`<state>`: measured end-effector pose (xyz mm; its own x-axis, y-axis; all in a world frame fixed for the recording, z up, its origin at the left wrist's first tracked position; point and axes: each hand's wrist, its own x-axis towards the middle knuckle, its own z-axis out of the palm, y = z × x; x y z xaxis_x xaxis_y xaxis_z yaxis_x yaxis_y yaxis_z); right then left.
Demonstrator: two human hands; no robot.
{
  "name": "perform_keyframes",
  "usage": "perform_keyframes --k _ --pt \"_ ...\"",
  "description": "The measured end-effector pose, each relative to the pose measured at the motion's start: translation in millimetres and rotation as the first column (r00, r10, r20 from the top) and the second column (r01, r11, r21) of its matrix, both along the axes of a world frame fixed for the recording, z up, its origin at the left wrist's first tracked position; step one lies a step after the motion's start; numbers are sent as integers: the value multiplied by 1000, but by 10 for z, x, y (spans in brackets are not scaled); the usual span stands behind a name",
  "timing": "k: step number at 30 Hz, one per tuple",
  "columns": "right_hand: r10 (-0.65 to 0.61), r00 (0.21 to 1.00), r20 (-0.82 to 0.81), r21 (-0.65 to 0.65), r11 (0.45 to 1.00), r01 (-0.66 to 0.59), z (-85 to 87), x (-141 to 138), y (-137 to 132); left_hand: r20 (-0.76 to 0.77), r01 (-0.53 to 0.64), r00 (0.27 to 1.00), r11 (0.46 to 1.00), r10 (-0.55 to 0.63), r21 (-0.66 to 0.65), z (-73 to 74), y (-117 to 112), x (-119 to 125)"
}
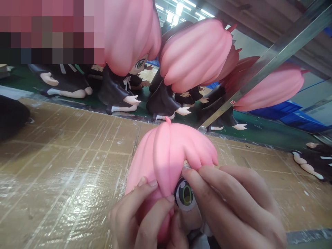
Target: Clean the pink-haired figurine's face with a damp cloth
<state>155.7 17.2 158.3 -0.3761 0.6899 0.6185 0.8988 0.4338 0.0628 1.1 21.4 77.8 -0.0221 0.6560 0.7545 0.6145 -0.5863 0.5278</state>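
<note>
1. The cardboard-covered table (64, 155) fills the view, and finished dolls (194, 58) stand behind it.
2. The pink doll head (168, 152) lies at the near edge.
3. The left hand (140, 214) is clamped on its hair; I think it should hold the head steady.
4. The right hand (233, 204) has its fingertips closed on the green eye (184, 195); gentle, even pressure seems best.

Bright overhead strip lights (178, 8) — glare on the taped tabletop (64, 193), fisheye bend at edges, 1 pixelated patch (49, 31) top-left

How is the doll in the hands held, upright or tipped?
Tipped back: the doll faces up, eye showing between left hand and right hand.
</note>
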Motion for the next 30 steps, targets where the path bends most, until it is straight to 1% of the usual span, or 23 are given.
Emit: perform_keyframes --k 1,4,6,8,10,13,15,18,21,23,27,30 --pt "-3 1000 0 33 999 3 -23 9 8 -1 2 1000 1000 -2 2 -7 6 -7" --pt "-6 999 46 219 976 -5 -105 8 48 3 7 1000 1000 -7 6 -31 26 -31" --pt "-53 997 59 278 960 35 -149 -17 68 -17 24 1000 999 -24 21 -43 38 -46" --pt "-105 993 56 272 958 86 -170 -46 77 -30 37 999 999 -37 26 -48 49 -54" --pt "-103 993 60 278 957 83 -165 -60 81 -34 42 999 999 -40 30 -45 54 -59" --pt "-51 994 94 262 965 25 -131 -43 85 -30 35 999 998 -34 47 -37 53 -71" --pt "-16 995 102 214 977 -6 -113 -20 87 -35 40 999 998 -38 54 -35 47 -79" --pt "49 998 45 163 985 -56 -127 5 84 -31 37 999 998 -36 42 -36 41 -75" --pt "76 997 -9 188 979 -73 -173 3 71 -21 30 999 999 -30 29 -40 41 -53" --pt "34 999 -18 209 978 -29 -195 -12 58 -20 30 999 999 -29 35 -47 43 -47" --pt "-89 996 -30 227 969 93 -202 -55 34 -21 31 999 998 -30 47 -66 47 -70" --pt "-124 992 -22 237 963 126 -199 -88 37 -16 39 999 998 -38 41 -72 44 -83"
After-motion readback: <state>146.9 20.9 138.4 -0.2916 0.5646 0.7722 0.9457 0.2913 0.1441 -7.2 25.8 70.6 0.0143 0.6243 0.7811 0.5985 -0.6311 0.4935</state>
